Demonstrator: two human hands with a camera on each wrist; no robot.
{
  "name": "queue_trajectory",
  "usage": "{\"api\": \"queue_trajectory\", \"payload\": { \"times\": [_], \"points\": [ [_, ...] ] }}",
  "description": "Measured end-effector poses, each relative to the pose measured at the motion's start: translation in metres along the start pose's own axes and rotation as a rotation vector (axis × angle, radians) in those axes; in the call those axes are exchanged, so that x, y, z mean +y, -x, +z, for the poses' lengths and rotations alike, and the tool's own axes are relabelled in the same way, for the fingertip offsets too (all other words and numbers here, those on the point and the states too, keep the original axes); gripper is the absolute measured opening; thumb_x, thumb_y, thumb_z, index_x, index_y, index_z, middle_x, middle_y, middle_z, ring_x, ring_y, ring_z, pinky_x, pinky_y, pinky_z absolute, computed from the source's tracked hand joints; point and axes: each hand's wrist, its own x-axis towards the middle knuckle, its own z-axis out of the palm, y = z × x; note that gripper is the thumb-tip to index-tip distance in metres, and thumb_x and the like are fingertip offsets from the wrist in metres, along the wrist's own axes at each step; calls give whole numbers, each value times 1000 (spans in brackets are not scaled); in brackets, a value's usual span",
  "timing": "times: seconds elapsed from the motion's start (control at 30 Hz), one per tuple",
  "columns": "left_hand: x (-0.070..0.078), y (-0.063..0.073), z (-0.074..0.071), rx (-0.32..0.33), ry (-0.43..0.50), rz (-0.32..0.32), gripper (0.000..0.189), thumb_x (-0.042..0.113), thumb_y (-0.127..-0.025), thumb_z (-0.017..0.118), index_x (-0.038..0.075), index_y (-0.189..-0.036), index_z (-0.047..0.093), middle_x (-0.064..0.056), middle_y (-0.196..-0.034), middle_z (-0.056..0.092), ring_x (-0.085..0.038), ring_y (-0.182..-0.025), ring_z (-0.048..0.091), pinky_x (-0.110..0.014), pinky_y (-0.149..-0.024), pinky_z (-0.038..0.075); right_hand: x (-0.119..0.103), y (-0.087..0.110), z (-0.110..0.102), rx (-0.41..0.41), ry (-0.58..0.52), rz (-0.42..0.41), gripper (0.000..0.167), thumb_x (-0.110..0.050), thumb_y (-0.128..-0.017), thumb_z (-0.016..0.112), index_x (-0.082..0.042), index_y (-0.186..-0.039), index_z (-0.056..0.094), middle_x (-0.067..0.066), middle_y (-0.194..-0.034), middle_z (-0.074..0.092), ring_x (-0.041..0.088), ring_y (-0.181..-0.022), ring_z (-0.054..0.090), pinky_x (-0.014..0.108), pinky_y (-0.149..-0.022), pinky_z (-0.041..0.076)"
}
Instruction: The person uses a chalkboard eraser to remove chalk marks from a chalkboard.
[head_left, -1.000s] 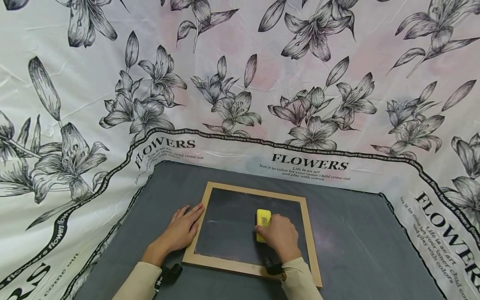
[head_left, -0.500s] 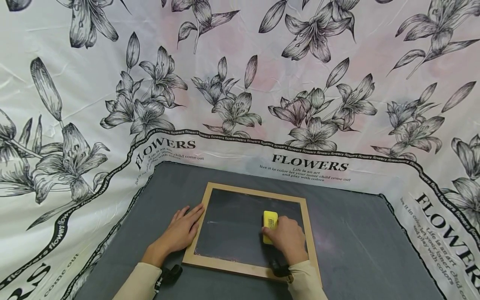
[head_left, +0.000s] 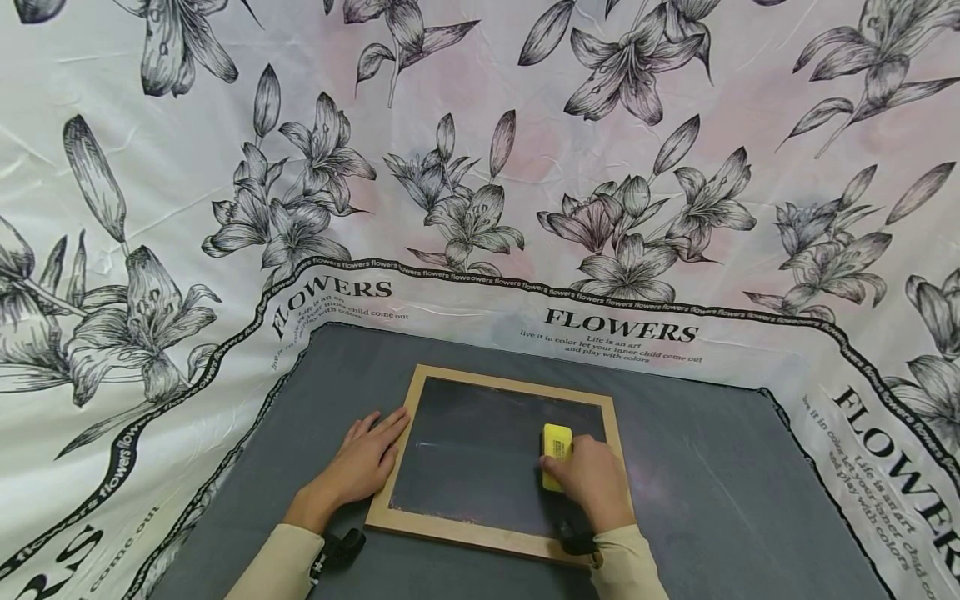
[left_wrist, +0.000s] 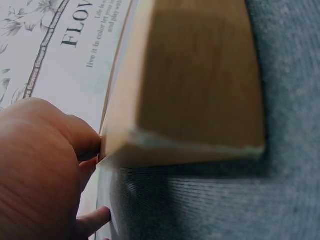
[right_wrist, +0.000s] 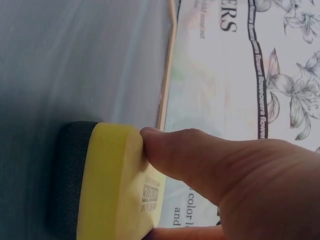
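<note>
A small chalkboard with a pale wooden frame lies flat on the grey cloth. My left hand rests at the frame's left side, fingers extended. In the left wrist view the thumb touches the edge of the blurred wooden frame. With my right hand I grip a yellow board eraser on the right part of the board. Its black felt side faces the dark surface in the right wrist view, with the thumb pressing its yellow back. A faint light mark shows on the board's left part.
Grey cloth covers the tabletop around the board. White fabric printed with lilies and the word FLOWERS stands behind and along both sides. Dark straps with cameras sit on both wrists.
My right hand has slid the eraser to the right and slightly toward me across the board. The left hand and the board have stayed in place.
</note>
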Motion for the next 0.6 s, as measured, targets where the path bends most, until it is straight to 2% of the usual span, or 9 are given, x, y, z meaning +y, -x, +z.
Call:
{"api": "queue_trajectory", "payload": {
  "times": [0.6],
  "points": [
    [-1,-1,1,-1,0,5,55,12,-112,58,5,-166,48,-12,-175,42,-57,-159,35,-79,-126,23,17,2,-9,-3,-17,22,51,-48,-89,87,-1,-100,73,10,-80,66,25,-68,60,36,-56,45]
  ]
}}
